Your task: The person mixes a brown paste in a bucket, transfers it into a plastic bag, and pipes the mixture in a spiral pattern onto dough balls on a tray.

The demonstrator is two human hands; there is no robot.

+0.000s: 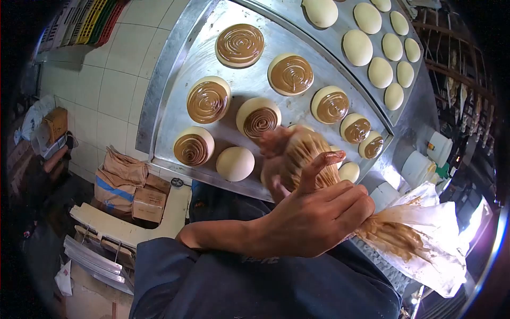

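My left hand reaches in from the left, its fingers curled around the gathered neck of a clear piping bag with brown filling; its thumb sticks out, brown at the tip. The bag's loose, smeared end spreads to the right. My right hand, blurred by motion and partly hidden, is wrapped around the filled part, just beside a round bun with a brown spiral. The bag's nozzle cannot be made out. Below is a plain round bun. Several spiral-topped buns lie on the metal tray.
A second metal tray with several plain buns lies at the upper right. White containers stand at the right. Paper sacks and a cardboard box are at the lower left. Colored crates stand at the top left.
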